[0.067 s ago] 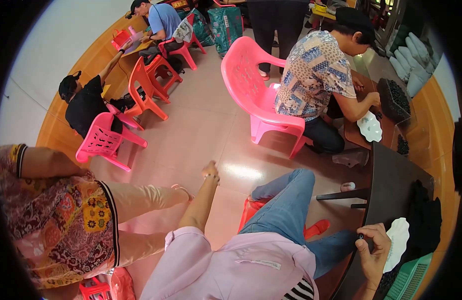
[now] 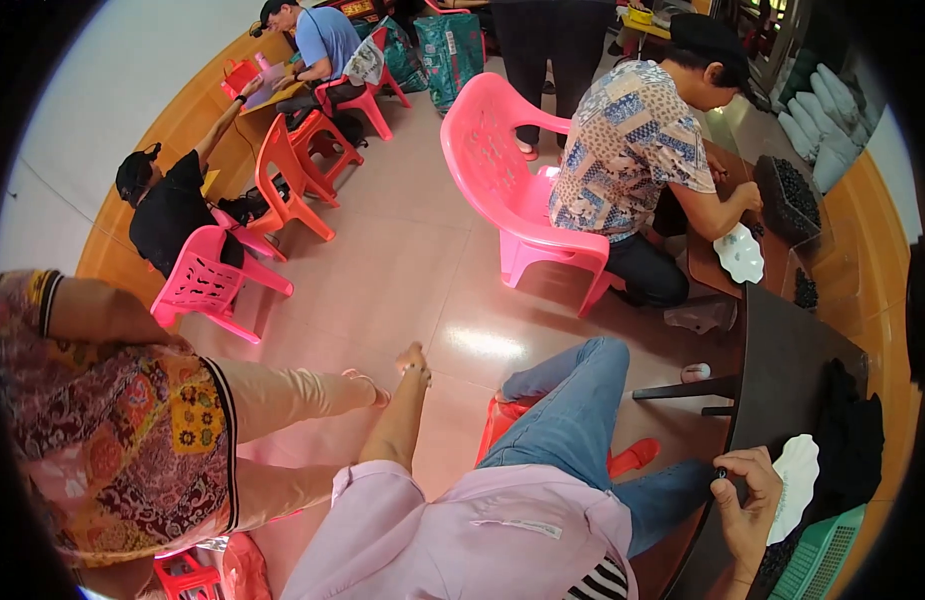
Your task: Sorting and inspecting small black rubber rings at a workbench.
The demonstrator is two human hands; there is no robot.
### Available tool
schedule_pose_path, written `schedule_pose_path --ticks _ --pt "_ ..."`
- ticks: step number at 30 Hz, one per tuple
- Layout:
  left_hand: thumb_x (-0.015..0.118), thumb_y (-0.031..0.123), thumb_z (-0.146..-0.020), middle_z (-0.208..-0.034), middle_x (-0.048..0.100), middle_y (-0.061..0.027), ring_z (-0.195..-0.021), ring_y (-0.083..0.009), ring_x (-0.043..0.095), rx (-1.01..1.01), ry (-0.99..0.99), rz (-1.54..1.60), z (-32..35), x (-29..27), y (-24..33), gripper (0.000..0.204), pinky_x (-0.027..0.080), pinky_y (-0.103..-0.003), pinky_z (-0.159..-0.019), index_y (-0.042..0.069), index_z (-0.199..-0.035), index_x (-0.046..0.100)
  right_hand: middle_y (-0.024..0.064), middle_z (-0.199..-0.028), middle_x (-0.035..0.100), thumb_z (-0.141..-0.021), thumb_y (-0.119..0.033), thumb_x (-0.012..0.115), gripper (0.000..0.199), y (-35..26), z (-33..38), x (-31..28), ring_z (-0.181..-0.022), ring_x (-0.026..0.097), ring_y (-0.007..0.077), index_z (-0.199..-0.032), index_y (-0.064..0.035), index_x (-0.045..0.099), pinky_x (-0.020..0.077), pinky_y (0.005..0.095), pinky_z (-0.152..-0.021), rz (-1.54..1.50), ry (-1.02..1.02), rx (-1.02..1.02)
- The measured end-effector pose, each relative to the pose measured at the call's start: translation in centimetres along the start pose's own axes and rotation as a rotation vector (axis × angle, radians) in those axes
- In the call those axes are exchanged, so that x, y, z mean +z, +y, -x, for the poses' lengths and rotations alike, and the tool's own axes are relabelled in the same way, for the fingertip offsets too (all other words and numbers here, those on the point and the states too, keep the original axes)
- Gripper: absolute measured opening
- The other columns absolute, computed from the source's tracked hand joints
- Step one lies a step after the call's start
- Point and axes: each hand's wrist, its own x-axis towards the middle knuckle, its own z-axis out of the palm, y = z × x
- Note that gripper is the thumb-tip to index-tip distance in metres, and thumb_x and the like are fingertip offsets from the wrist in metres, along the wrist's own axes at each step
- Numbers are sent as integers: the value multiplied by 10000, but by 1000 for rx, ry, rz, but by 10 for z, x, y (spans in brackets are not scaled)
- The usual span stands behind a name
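Observation:
My right hand [image 2: 747, 500] rests at the edge of the dark table [image 2: 782, 350], low on the right, and pinches a small dark piece [image 2: 720, 472] between thumb and fingers. Just right of it lies a white scalloped dish [image 2: 797, 475], beside a heap of black pieces [image 2: 850, 440]. My left hand [image 2: 414, 358] hangs out over the tiled floor at the end of my straight arm, touching nothing. Its fingers are too small to read. My jeans-clad leg [image 2: 572, 410] stretches between the two hands.
A person in a patterned shirt [image 2: 632, 140] sits on a pink chair [image 2: 502, 170] at the table, near another white dish [image 2: 739, 252]. A second person in patterned clothes [image 2: 112, 420] sits close on my left. A green basket [image 2: 822, 555] stands at the lower right, and orange chairs [image 2: 292, 175] stand further back.

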Motion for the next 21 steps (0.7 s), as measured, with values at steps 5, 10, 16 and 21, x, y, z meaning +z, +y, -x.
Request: schedule_pose_path --ticks 5,10,16,21 --pt "594 262 -810 -708 618 -146 -581 -252 557 -528 -16 216 113 51 -36 300 447 -420 -526 -35 -792 628 79 -840 622 -810 -380 711 381 1 20 24 -797 508 182 -875 -7 661 401 288 -704 122 62 73" --pt "575 275 -861 -680 573 -94 -505 -189 514 -575 -270 358 125 50 -66 228 414 -337 -420 48 -833 570 98 -837 635 -739 -186 748 246 4 28 39 -774 527 203 -876 5 675 432 288 -683 106 63 -17" --pt "618 286 -865 -704 606 -68 -483 -151 522 -447 -695 359 173 85 -6 225 411 -286 -379 63 -861 595 98 -830 636 -738 -198 754 252 8 26 37 -764 530 205 -877 -3 677 434 293 -680 137 78 -19" --pt "617 256 -881 -707 637 -58 -466 -123 522 -417 -789 261 176 107 19 209 414 -283 -381 50 -890 653 99 -836 640 -747 -202 751 245 3 9 27 -767 531 208 -877 -7 679 435 297 -679 121 57 14"
